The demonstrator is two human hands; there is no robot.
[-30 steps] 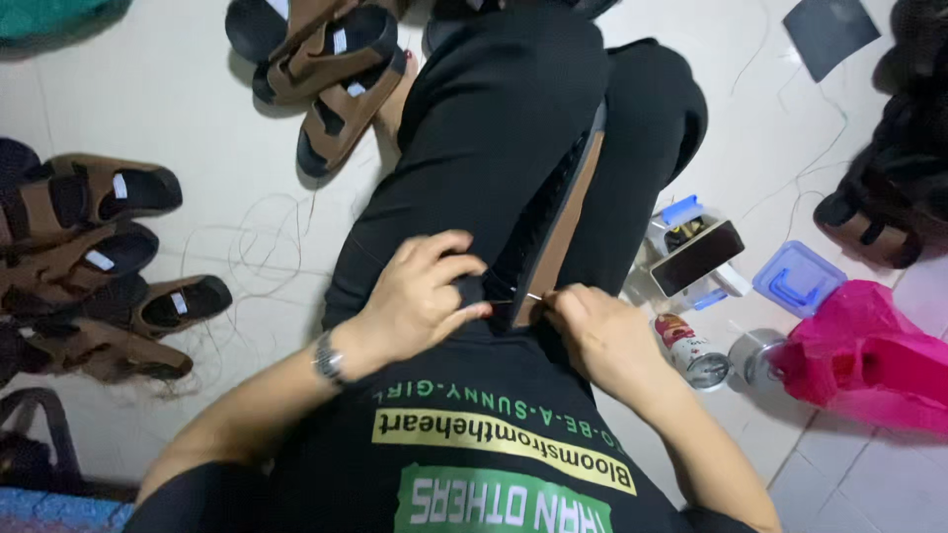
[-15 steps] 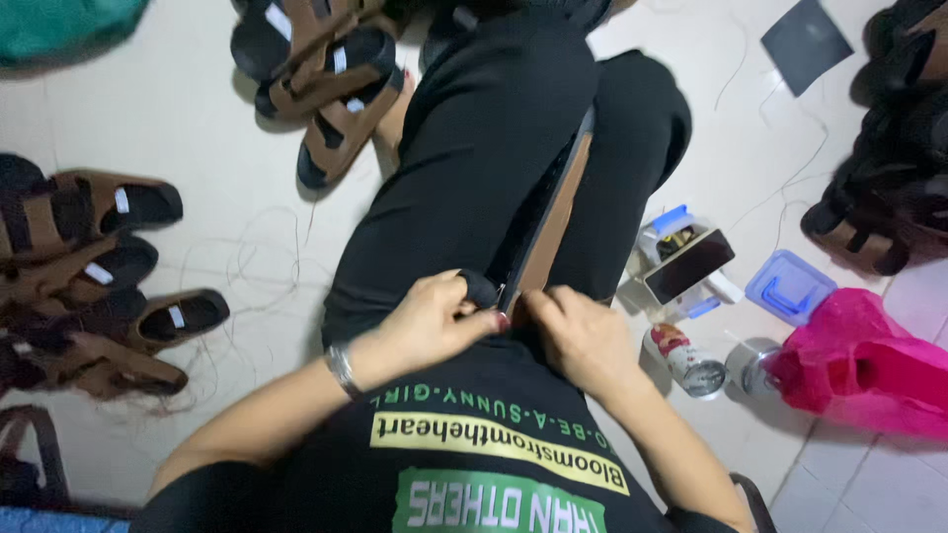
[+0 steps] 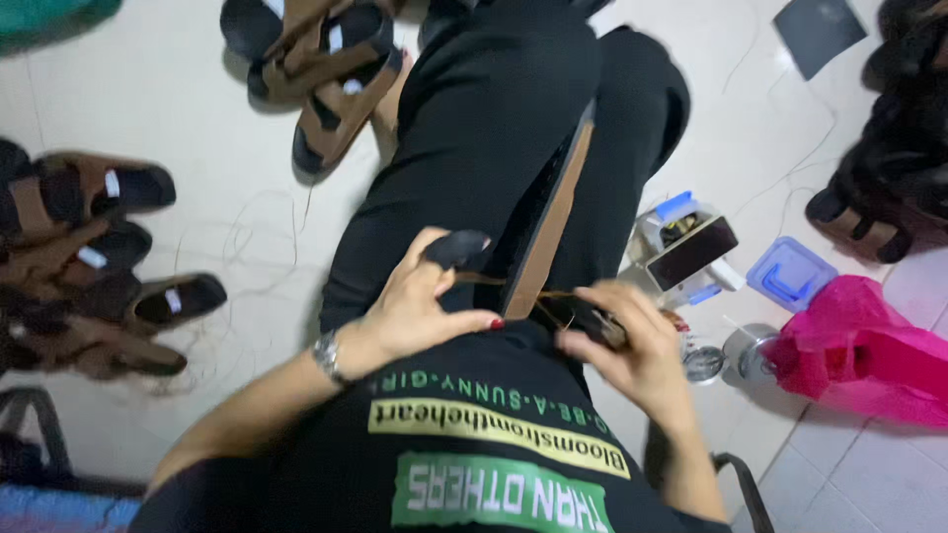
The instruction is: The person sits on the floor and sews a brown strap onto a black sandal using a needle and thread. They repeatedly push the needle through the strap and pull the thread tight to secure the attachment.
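Sole (image 3: 553, 212) on lap, long axis runs along legs, far end pts away. Left hand (image 3: 425, 306) & right hand (image 3: 622, 341) both grasping its near end w/ strap.

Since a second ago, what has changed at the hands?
The left hand and right hand have drawn apart, showing brown thread between them; the left fingertip wears a black cap. The long brown sandal sole stays on the lap, and the brown strapped sandals stay on the floor.

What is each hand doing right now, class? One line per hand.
Left hand: closed, pinching the brown strap at the sandal sole on the lap.
Right hand: closed around the sole's near end; what else it grips cannot be told.
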